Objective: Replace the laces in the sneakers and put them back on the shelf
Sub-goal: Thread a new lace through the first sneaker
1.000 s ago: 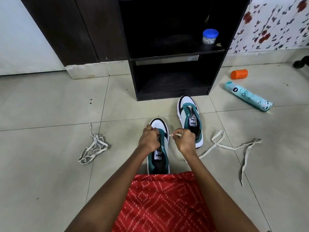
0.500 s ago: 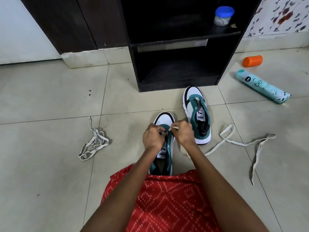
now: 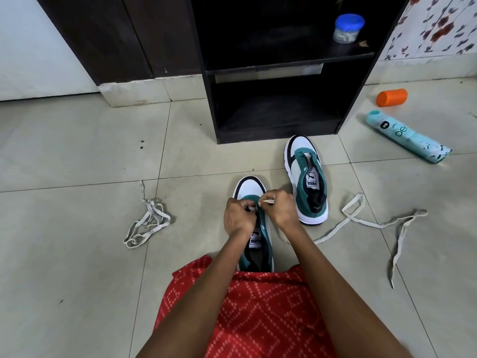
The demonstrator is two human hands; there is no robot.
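The sneaker (image 3: 249,188) you're lacing sits on the floor (image 3: 77,267) right in front of you, toe toward the shelf (image 3: 278,130). Your left hand (image 3: 238,218) curls its fingers tight on the upper by the front eyelets, likely to steady it. Your right hand (image 3: 282,210) pinches the tip of the lace (image 3: 380,226) just beside, poised for threading. The slack trails right, past the other sneaker (image 3: 308,182). A bundled lace (image 3: 147,223) lies well apart on the left.

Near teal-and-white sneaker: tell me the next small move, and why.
Probably thread the tip through a front eyelet: the right hand pinches the tip of the flat off-white lace over the near teal-and-white sneaker, the left hand grips its front eyelets, and the lace's length lies loose on the tiled floor.
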